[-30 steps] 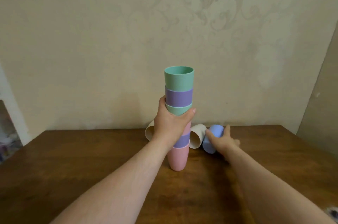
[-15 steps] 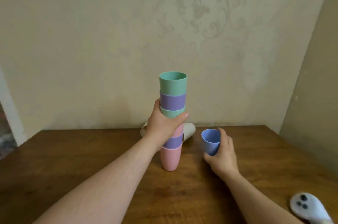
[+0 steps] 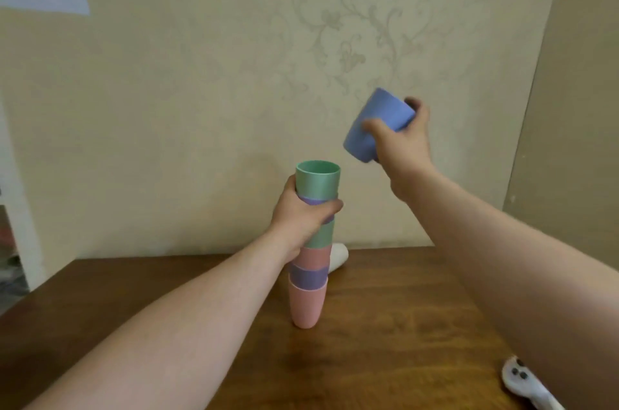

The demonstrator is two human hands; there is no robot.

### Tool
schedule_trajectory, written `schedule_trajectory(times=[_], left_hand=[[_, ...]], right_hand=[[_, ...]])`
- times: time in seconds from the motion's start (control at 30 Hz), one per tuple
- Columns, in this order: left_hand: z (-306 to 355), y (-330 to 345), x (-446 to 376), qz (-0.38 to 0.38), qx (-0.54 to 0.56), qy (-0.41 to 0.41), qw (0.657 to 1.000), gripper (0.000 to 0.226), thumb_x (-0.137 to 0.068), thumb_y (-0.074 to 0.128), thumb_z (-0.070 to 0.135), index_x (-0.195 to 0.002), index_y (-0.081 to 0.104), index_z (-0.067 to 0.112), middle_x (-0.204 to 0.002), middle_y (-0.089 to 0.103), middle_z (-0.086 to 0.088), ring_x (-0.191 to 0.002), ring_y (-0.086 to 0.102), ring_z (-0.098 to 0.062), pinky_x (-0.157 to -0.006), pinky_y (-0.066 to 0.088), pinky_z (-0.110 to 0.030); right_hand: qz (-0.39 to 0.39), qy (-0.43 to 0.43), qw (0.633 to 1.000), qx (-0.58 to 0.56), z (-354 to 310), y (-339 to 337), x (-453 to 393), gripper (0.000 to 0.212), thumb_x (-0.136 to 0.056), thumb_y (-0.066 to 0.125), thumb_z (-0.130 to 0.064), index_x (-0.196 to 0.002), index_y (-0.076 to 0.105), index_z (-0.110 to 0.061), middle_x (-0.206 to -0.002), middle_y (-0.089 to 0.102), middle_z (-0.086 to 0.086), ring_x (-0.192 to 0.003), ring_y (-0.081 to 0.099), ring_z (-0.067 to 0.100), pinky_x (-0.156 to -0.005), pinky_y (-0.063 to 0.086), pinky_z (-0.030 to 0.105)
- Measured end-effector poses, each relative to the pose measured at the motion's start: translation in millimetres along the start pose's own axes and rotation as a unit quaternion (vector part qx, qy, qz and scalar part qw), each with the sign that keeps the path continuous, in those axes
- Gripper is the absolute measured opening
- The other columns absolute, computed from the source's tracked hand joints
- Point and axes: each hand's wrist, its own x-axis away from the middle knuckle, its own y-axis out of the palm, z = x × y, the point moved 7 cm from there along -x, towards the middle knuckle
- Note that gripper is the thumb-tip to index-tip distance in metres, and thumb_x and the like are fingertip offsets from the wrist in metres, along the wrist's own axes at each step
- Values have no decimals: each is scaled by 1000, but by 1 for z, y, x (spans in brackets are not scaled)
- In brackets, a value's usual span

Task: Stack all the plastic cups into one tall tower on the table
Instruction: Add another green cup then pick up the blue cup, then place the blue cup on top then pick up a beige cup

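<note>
Now the cup tower (image 3: 310, 262) stands upright on the table (image 3: 402, 326), near the middle of its far edge. The left hand (image 3: 301, 215) grasps it just below the green top cup (image 3: 318, 182). Up and to the right, the right hand (image 3: 402, 138) grips a tilted blue cup (image 3: 376, 123) in the air. A white cup (image 3: 338, 257) lies behind the tower.

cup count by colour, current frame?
Green cup: 2
Purple cup: 2
Pink cup: 2
Blue cup: 1, in the right hand
Cream cup: 1 visible, lying behind the tower
Total: 8 visible
</note>
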Motion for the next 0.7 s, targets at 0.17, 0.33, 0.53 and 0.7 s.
schedule_trajectory(times=[0.17, 0.33, 0.53, 0.7], left_hand=[[-1, -10, 0, 4, 6, -1, 1000, 46, -71, 87, 18, -111, 66, 26, -96, 81, -3, -89, 80, -29, -81, 67, -46], [5, -12, -4, -6, -28, 19, 999, 47, -70, 84, 21, -112, 66, 32, -94, 82, 1, -85, 82, -23, -82, 69, -55], [4, -6, -5, -28, -5, 46, 999, 49, -76, 85, 13, -116, 68, 35, -95, 83, 6, -86, 82, -17, -84, 69, -52], [-14, -11, -4, 5, 9, 35, 999, 87, -65, 91, 35, -140, 47, 39, -111, 77, 9, -98, 79, -18, -88, 67, -47]], right_hand=[[-106, -67, 990, 64, -47, 57, 21, 90, -81, 81, -17, -158, 37, -28, -134, 57, 2, -100, 67, 18, -80, 63, 34], [-245, 5, 961, 128, 12, 86, 50, 89, -86, 81, -19, -161, 33, -30, -146, 50, 1, -122, 61, 27, -89, 58, 38], [-260, 45, 964, 38, 36, 79, 48, 83, -93, 66, -19, -161, 27, -46, -150, 47, -3, -128, 58, 25, -96, 54, 38], [-199, 67, 977, 40, 69, 57, 26, 85, -93, 38, -10, -168, 18, -42, -146, 54, -8, -126, 53, 20, -104, 38, 39]])
